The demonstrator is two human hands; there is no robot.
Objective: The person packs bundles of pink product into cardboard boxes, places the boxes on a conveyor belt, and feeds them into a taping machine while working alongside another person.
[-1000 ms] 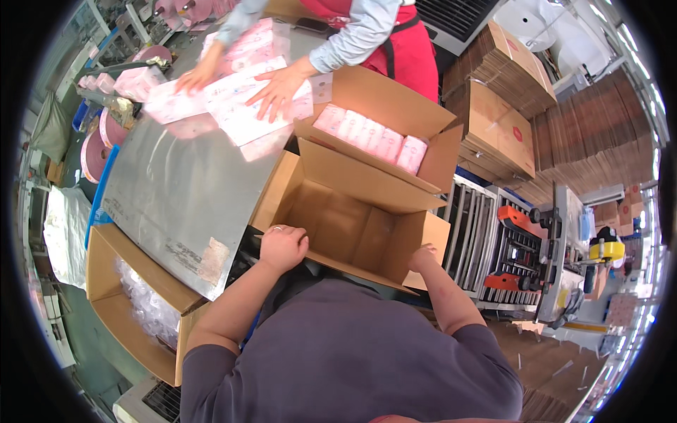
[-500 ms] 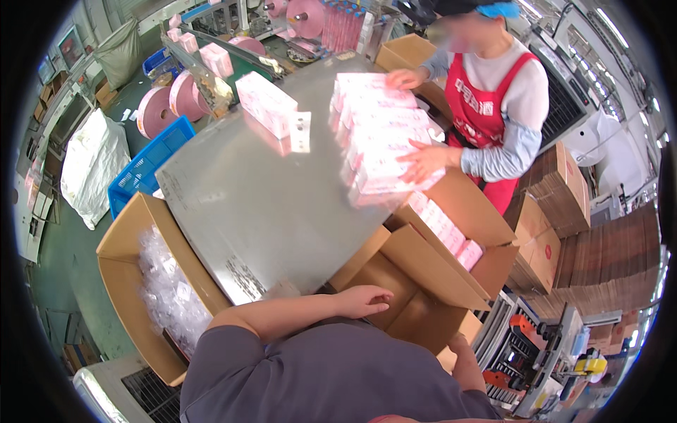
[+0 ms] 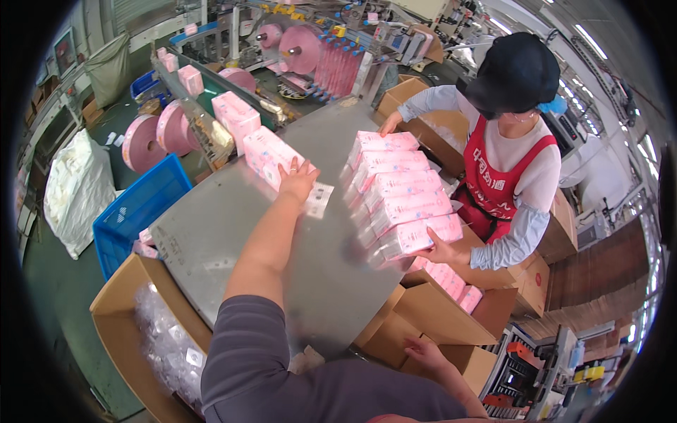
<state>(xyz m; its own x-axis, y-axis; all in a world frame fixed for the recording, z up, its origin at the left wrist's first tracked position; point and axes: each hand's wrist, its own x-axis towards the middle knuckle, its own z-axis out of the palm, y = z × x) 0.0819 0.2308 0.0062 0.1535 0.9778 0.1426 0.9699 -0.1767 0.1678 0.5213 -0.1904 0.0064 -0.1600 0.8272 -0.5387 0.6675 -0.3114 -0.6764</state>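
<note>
My left hand (image 3: 299, 182) lies on the near end of a pink and white tissue pack (image 3: 269, 156), its fingers spread over the top. Under and beside that end is a small white printed sheet (image 3: 319, 200) on the metal table (image 3: 233, 218). Above an open cardboard carton (image 3: 395, 331) is my right hand (image 3: 424, 351), fingers loosely apart and holding nothing. Across the table, a co-worker in a red apron steadies a row of several tissue packs in clear wrap (image 3: 409, 194), one hand at each end.
More packs (image 3: 236, 116) line a conveyor behind the left-hand pack. A carton of clear plastic bags (image 3: 169, 338) and a blue crate (image 3: 141, 211) stand left. Another carton with packs (image 3: 451, 282) sits below the co-worker's row. Pink film rolls (image 3: 141, 144) are beyond.
My left arm has swung out from near my body across the table onto the tissue pack. The view has tilted up. The co-worker's hands remain at the row's ends.
</note>
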